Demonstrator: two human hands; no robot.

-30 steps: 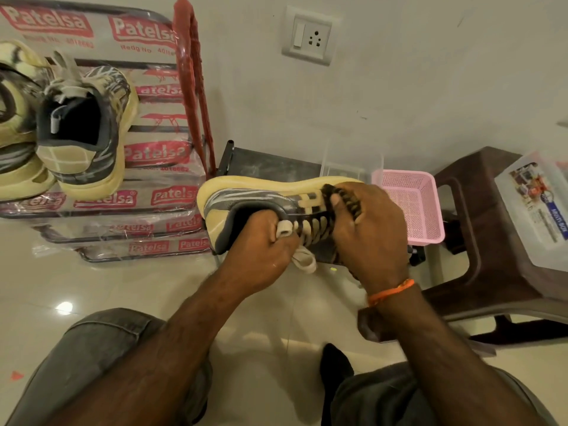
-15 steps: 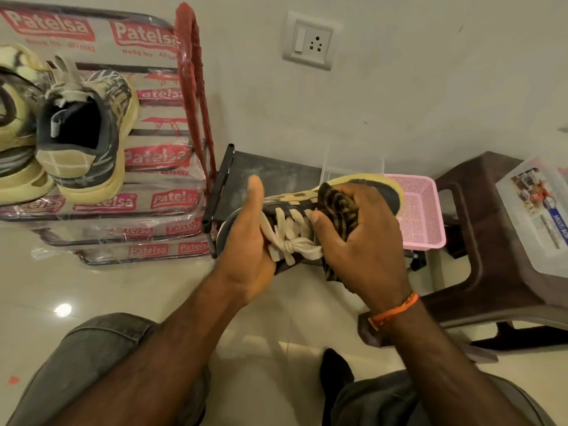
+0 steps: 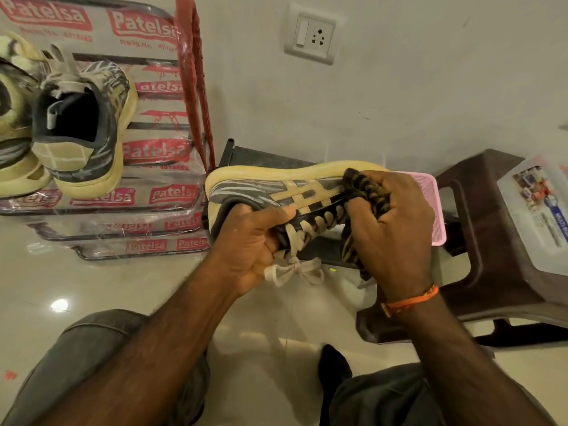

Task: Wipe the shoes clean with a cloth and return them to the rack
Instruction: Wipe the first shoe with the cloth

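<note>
- Shoe (image 3: 276, 192): held in the air between rack (image 3: 190, 87) and stool (image 3: 479, 229). Half a second ago the laces faced up; it is now rolled onto its side, sole uppermost, striped flank showing.
- Left hand (image 3: 249, 244): curled round the collar, thumb along the opening.
- Right hand (image 3: 390, 222): clenched on the cloth (image 3: 362, 186), shifted from the laces to the toe end.
- Reading: wiping is likely moving on to the side panel.
- Two shoes (image 3: 80, 124) already sit on the rack.

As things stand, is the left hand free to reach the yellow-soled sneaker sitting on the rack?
Probably not yet: the left hand grips the held yellow-and-grey sneaker by its collar. The yellow-soled sneaker on the rack sits unobstructed nearby.
</note>
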